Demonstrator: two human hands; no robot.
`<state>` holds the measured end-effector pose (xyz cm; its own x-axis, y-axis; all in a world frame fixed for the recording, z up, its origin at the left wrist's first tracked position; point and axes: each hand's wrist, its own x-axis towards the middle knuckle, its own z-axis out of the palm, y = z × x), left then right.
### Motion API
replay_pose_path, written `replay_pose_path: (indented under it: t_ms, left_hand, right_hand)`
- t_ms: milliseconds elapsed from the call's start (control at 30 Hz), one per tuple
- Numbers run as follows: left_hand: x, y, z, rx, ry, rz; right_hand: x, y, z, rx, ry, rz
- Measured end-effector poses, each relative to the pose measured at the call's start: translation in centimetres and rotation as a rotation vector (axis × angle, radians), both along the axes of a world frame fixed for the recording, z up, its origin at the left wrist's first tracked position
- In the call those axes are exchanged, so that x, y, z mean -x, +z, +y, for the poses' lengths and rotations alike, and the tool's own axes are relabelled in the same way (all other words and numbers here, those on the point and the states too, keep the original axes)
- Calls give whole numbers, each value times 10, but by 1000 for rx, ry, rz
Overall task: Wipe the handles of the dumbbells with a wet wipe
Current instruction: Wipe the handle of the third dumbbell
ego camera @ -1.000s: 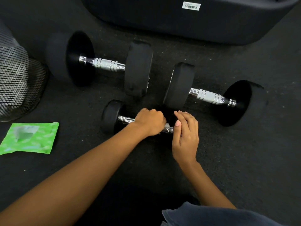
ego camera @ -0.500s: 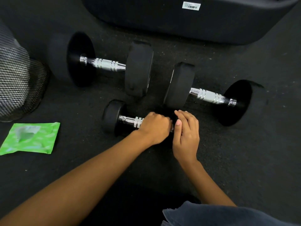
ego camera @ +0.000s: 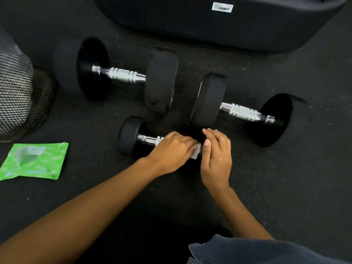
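Observation:
Three black dumbbells with chrome handles lie on the dark floor. The small dumbbell (ego camera: 131, 137) is nearest me. My left hand (ego camera: 174, 151) is wrapped around its handle with a white wet wipe (ego camera: 196, 152) pressed against the metal; only a corner of the wipe shows. My right hand (ego camera: 216, 157) rests on the small dumbbell's right end, which it hides, fingers curled over it. A large dumbbell (ego camera: 162, 79) lies behind at the left, and another large dumbbell (ego camera: 207, 100) lies at the right, both untouched.
A green wet wipe pack (ego camera: 36, 161) lies on the floor at the left. A black mesh bin (ego camera: 21, 100) stands at the far left. A big dark padded object (ego camera: 219, 25) with a white barcode label runs along the back. My dark trouser leg (ego camera: 257, 252) is at the bottom right.
My left hand slid right along the small dumbbell's handle with the wipe, uncovering more chrome at the left. My right hand stayed on the right end.

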<state>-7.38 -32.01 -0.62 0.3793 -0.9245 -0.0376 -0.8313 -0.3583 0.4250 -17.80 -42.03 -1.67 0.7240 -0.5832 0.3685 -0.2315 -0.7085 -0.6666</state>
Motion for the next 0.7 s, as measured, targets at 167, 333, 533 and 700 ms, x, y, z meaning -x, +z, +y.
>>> replay_pose_path:
  t_ms: [167, 333, 533, 700]
  left_hand:
    - [-11, -1, 17, 119, -68, -34]
    - [10, -3, 7, 229, -8, -68]
    - [-1, -3, 20, 268, -33, -124]
    - [19, 0, -1, 256, 26, -158]
  right_hand:
    - [-1, 0, 2, -14, -18, -2]
    - [-1, 1, 0, -13, -13, 22]
    - [-1, 1, 1, -14, -16, 25]
    - [-2, 1, 2, -16, -35, 30]
